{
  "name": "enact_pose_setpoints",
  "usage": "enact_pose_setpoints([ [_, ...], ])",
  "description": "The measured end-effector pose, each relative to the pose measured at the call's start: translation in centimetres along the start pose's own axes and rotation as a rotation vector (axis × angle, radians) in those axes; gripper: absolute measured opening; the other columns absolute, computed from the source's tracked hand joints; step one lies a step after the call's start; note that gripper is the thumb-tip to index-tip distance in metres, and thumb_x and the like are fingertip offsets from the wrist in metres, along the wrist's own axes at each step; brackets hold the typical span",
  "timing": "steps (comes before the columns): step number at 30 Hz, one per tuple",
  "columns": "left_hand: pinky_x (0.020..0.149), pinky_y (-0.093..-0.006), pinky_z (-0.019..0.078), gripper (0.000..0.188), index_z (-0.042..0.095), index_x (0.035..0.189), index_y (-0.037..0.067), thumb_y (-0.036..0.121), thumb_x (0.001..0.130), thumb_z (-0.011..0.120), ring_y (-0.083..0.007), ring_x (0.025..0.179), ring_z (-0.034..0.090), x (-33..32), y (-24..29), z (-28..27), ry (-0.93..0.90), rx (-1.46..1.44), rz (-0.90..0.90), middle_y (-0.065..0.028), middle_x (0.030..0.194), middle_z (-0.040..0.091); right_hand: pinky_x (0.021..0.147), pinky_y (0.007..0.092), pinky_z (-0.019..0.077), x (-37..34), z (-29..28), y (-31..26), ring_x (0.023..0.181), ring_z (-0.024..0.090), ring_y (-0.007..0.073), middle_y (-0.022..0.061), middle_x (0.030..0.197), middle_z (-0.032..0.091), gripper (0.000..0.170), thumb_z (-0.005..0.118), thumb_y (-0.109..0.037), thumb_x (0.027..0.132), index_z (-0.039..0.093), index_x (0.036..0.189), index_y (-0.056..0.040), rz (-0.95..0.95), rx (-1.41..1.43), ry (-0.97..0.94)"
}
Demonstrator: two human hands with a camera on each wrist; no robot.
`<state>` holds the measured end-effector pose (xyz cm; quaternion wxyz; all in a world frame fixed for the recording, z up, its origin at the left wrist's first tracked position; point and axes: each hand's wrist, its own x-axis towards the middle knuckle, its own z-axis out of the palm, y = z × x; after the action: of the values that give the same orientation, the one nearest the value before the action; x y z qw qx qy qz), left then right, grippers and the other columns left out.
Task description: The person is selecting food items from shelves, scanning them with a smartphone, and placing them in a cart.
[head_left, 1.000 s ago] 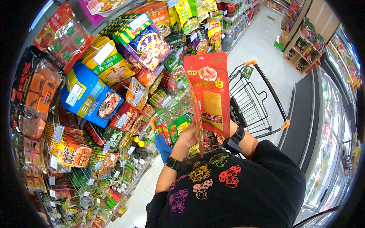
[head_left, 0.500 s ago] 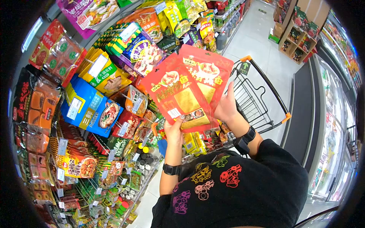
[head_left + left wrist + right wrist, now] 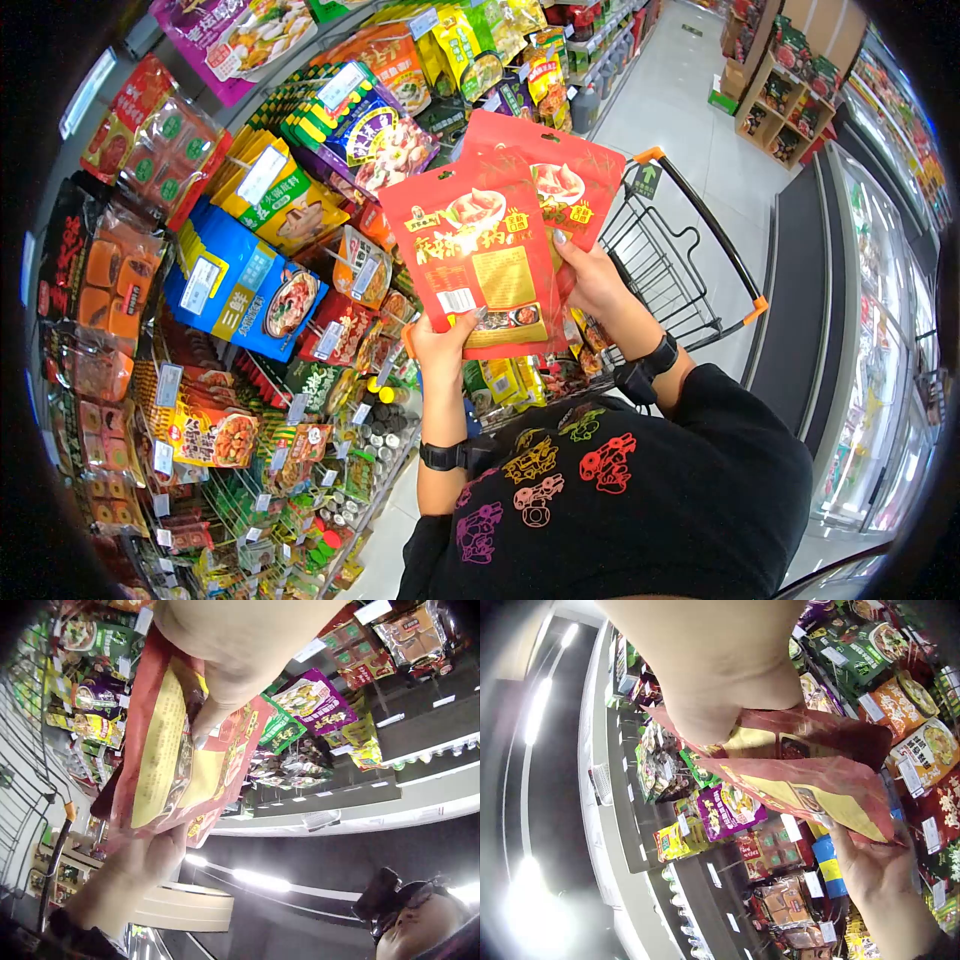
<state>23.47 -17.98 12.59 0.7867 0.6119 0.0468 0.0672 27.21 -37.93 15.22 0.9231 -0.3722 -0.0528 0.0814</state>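
Note:
Two red food pouches with gold printing are fanned out in front of me in the head view. My left hand [image 3: 443,345] grips the front pouch [image 3: 425,270] by its lower left corner, thumb lying over the face near a barcode. Behind it, the rear pouch [image 3: 592,172] shows its top and right side, the rest covered by the front one. My right hand [image 3: 597,282] pinches the rear pouch at its lower right edge, thumb on the printed face. From the right wrist, the front pouch [image 3: 810,780] stands apart from the other at an angle, with my left hand [image 3: 877,874] below.
A shelf rack at left carries hanging packets, among them a blue pouch [image 3: 240,290] and a yellow one [image 3: 285,195]. Close to my right arm stands a black wire shopping cart [image 3: 670,260] with orange corners. A glass-fronted freezer [image 3: 870,380] lines the right side.
The pouches, held nearly together a second ago, have spread into a fan. Since half a second ago, the front pouch has turned more upright, and my raised right thumb has come down on the rear one.

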Motion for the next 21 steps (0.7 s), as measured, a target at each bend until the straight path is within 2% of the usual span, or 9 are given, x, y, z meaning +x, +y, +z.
enact_pose_setpoints([
  [7,0.067,-0.0261,0.0484,0.027,0.057,0.094,-0.001,-0.005,0.069,0.066,-0.0129,0.073,0.060,-0.2,1.5,-0.3,0.010,0.064,0.022,-0.0080,0.088,0.063,0.085,0.0345,0.0452,0.5,-0.8,-1.3,0.101,0.053,0.0191,0.0094,0.115,0.051,0.036,0.051,-0.014,0.086,0.040,0.119,-0.0025,-0.038,-0.129,0.061],
  [13,0.071,-0.0261,0.0475,0.029,0.056,0.096,-0.001,-0.007,0.070,0.064,-0.0126,0.076,0.060,0.1,1.7,-1.3,0.087,0.108,0.176,-0.0074,0.089,0.063,0.083,0.0306,0.0443,-0.2,-0.3,-2.1,0.096,0.055,0.0161,0.0073,0.108,0.057,0.028,0.051,-0.012,0.087,0.047,0.112,-0.0012,0.013,-0.206,0.075],
  [16,0.076,-0.0267,0.0459,0.028,0.056,0.097,-0.001,-0.007,0.071,0.063,-0.0127,0.082,0.058,-0.2,2.7,-1.2,0.059,0.033,0.162,-0.0082,0.095,0.061,0.081,0.0314,0.0470,-0.3,-0.2,-2.0,0.095,0.056,0.0170,0.0083,0.109,0.056,0.031,0.053,-0.015,0.086,0.047,0.112,-0.0008,0.113,-0.146,0.036],
  [21,0.079,-0.0266,0.0443,0.022,0.056,0.101,-0.003,0.000,0.079,0.057,-0.0129,0.087,0.057,-0.4,2.9,-1.5,0.034,-0.111,0.147,-0.0087,0.099,0.060,0.081,0.0309,0.0472,-0.4,0.1,-1.4,0.094,0.057,0.0161,0.0080,0.108,0.057,0.031,0.053,-0.016,0.086,0.047,0.112,-0.0012,0.137,-0.206,0.030],
])
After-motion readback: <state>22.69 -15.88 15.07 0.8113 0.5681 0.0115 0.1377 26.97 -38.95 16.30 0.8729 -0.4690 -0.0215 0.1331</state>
